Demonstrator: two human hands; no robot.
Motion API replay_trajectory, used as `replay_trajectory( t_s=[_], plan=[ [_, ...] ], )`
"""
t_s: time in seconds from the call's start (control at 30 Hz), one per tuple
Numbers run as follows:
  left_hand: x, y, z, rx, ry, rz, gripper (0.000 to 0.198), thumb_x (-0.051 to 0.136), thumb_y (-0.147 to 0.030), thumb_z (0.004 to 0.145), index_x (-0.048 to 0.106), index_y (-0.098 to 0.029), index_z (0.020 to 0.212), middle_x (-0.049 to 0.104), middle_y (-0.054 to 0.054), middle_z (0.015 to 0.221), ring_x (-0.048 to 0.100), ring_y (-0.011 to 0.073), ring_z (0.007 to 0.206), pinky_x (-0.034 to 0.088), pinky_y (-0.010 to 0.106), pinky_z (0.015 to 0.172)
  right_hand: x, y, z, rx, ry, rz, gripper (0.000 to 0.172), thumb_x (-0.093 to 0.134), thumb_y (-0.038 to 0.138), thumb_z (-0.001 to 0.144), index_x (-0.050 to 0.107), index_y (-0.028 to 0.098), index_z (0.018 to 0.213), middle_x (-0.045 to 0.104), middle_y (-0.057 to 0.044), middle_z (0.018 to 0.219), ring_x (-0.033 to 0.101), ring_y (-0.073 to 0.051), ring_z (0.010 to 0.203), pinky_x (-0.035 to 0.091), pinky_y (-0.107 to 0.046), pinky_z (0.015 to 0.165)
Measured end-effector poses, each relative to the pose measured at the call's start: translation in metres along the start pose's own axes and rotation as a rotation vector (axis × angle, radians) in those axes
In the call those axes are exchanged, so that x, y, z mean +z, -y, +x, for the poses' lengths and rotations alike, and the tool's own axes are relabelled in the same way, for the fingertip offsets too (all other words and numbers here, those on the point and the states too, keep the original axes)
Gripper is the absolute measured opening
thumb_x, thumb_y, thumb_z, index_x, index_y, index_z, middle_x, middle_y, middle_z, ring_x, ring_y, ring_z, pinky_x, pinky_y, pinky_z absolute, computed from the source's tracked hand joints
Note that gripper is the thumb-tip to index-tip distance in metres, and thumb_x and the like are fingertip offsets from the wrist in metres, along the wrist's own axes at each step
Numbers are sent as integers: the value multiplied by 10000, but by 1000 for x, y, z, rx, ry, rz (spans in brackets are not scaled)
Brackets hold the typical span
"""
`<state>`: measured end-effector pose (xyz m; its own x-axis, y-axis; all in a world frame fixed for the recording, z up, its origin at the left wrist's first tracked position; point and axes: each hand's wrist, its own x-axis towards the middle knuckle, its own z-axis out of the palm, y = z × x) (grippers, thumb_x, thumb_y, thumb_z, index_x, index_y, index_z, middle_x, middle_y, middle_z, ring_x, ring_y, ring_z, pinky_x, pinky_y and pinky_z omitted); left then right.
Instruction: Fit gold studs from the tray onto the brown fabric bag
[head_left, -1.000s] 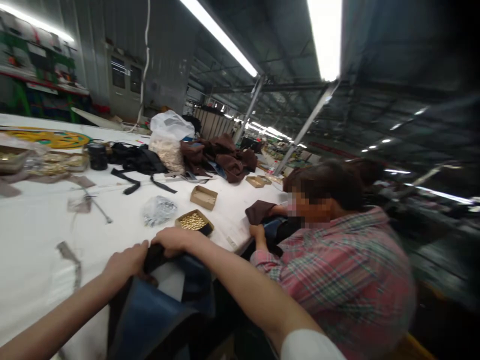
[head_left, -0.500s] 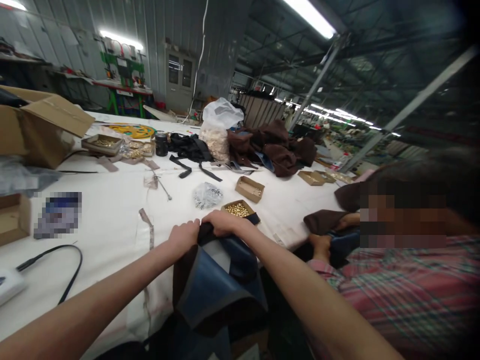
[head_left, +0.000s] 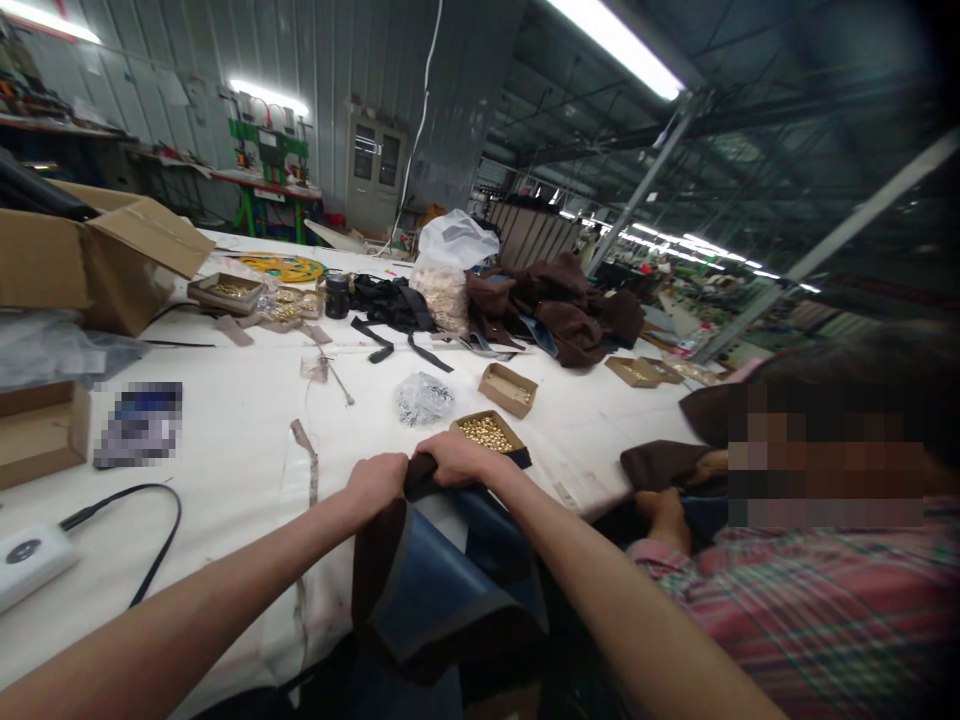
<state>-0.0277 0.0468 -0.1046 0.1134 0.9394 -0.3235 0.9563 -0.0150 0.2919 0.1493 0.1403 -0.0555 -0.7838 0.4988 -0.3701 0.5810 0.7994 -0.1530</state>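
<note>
Both my hands grip the upper edge of a dark brown and blue piece of material [head_left: 439, 575], which hangs down over the table's front edge. My left hand [head_left: 381, 482] is closed on its left part, fingers curled over. Beside it, my right hand [head_left: 454, 458] is closed on the same folded brown edge, a short stretch of which shows between the two. Just beyond my right hand stands a small cardboard box of gold-coloured metal pieces [head_left: 489, 434]. A clear bag of silvery bits [head_left: 424, 399] lies behind my hands.
At my right a co-worker in a plaid shirt [head_left: 832, 610] holds similar brown material [head_left: 664, 465]. Brown pieces [head_left: 570, 305] are heaped at the back of the white table [head_left: 232, 420]. A cardboard carton [head_left: 124, 260] and a white power strip [head_left: 34, 565] with a black cord are at left.
The whole view has shifted slightly, so things appear a little further right and lower. Both hands keep their hold on the brown and blue material, with slightly more of its edge showing between them.
</note>
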Motion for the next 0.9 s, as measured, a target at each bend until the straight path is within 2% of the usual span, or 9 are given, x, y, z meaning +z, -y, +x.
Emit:
replay_trajectory(
  t_s=[0.23,0.47,0.6,0.8,0.9],
  plan=[
    [-2,-2,-2,-5,-1,-1,508,795,-546,1055,693,-157,1366,757,136,1297,750,317,1195,642,525,1065,-7,2,1,18,46,12,482,739,107,803,824,229,1261,854,-91,1235,790,-274,1093,533,-275,835],
    [-1,-2,1,-7,20,-10,517,804,-549,1047,692,-159,1368,756,134,1285,748,316,1184,641,522,1057,-9,1,-1,4,69,27,470,761,140,817,819,235,1274,854,-87,1238,791,-270,1094,539,-274,832],
    [-2,-4,0,-18,19,-16,508,817,-534,1044,702,-154,1360,757,136,1290,747,320,1198,641,533,1070,-4,1,2,18,40,9,449,778,165,816,822,238,1256,853,-85,1231,789,-278,1095,543,-282,839],
    [-8,-6,-10,-20,5,-52,500,822,-516,1043,695,-163,1373,741,132,1323,733,317,1216,629,531,1087,9,7,2,65,-12,-25,539,788,140,787,774,252,1314,830,-100,1301,774,-307,1180,554,-312,890],
    [-11,-9,-19,-38,-23,-88,457,806,-515,1052,711,-169,1336,738,127,1313,731,309,1202,621,527,1089,14,12,-6,101,-49,-38,467,789,168,812,764,240,1273,825,-112,1281,771,-315,1176,550,-332,912]
  ],
)
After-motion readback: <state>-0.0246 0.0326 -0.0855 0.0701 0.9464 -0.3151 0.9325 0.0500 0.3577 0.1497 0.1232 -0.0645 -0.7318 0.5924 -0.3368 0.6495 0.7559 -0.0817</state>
